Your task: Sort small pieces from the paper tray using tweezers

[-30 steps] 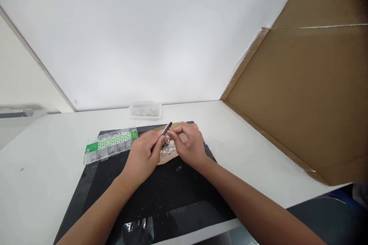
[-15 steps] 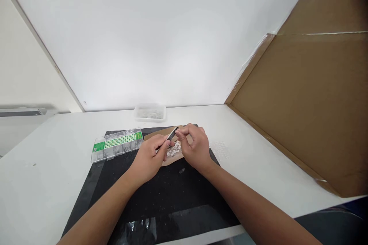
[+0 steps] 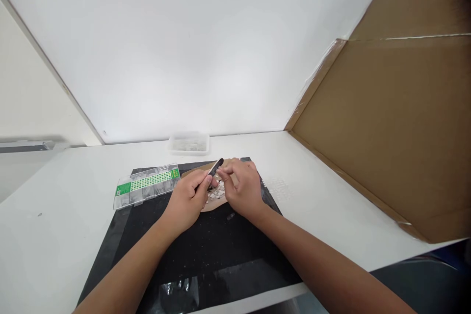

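My left hand [image 3: 187, 200] is closed around a slim black strip with a rounded tip, which looks like a nail file [image 3: 216, 168]. The strip tilts up and to the right. Close against it, my right hand [image 3: 243, 189] pinches with thumb and forefinger; whatever sits between those fingertips is too small to make out. Below both hands, a heap of small whitish pieces [image 3: 217, 193] lies on a sheet of brown paper [image 3: 211, 207], partly covered by my fingers.
A clear compartment case [image 3: 147, 186] with a green label rests on the black mat [image 3: 206, 250], to the left. Behind stands a translucent tub [image 3: 189, 144] by the wall. Small clear pieces [image 3: 279, 189] lie right of the mat, and a cardboard panel [image 3: 397, 127] rises at the right.
The whole view has shifted slightly. The black strip has turned a little in my left hand, showing more of its dark face. My right fingertips have slid slightly down along it.
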`<state>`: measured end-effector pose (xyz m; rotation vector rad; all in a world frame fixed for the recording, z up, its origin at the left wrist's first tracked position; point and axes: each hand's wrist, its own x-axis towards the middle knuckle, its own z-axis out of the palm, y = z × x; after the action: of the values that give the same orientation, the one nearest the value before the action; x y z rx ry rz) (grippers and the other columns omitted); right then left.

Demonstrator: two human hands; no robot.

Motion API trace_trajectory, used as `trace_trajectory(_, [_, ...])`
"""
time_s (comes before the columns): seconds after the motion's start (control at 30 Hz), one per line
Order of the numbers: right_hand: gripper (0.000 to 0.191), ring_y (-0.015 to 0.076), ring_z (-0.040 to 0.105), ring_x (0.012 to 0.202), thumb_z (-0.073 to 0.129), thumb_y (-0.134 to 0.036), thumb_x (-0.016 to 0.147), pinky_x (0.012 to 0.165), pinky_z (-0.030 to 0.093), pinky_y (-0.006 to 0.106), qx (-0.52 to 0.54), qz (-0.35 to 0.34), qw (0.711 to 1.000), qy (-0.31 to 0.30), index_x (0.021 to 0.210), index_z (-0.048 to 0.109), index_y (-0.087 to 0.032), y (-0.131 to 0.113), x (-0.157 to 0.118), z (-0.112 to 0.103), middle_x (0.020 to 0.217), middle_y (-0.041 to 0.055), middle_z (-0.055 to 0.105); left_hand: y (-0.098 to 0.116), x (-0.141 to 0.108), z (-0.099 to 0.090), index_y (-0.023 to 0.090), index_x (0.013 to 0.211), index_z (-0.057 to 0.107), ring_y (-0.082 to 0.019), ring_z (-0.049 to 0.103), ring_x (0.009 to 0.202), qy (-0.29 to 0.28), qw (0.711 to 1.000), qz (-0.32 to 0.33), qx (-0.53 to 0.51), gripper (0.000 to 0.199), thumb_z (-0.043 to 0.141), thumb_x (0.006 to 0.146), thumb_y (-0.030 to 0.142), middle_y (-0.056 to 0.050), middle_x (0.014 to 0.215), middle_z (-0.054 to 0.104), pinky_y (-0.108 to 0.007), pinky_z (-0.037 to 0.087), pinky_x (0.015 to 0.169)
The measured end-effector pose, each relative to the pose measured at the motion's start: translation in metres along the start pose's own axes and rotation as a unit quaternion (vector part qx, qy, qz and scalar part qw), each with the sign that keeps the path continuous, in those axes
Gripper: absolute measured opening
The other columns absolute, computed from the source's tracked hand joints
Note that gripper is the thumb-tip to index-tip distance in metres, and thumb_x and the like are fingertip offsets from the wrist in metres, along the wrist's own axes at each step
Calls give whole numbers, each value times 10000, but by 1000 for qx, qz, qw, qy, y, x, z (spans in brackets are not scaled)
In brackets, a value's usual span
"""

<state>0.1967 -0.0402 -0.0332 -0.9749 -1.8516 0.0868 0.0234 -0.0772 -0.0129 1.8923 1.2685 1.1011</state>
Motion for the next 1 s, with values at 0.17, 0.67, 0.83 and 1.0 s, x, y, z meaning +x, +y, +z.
trace_trajectory(0.17, [210,168,651,755,566,-257,1021,794,346,376,-15,-6,1000,7,814,557,-224,-4,0,1,807,-7,710,-1,0,-1,204,905,654,-125,470,477,2,1000,11,2,346,432,1064,417,57,546,496,-257,396,537])
trace_trajectory(0.67, [124,170,727,841,677,-285,988,859,417,372,20,16,999,30,884,733,-245,0,3,-7,923,-10,797,-2,-1,-2,207,943,658,-140,517,568,3,999,16,31,353,410,1072,422,24,648,556,-266,406,597])
trace_trajectory(0.83, [73,179,725,829,723,-284,945,748,539,322,103,72,992,16,972,786,-261,7,5,-9,953,6,801,-6,-1,0,212,962,680,-140,526,582,7,999,20,29,344,418,1069,406,11,702,591,-269,407,599])
trace_trajectory(1.0, [66,176,723,788,739,-282,927,677,572,296,130,66,989,5,952,789,-246,11,4,-7,948,23,793,-8,1,1,206,933,670,-138,522,575,16,999,22,27,337,425,1066,396,12,692,587,-269,404,594])
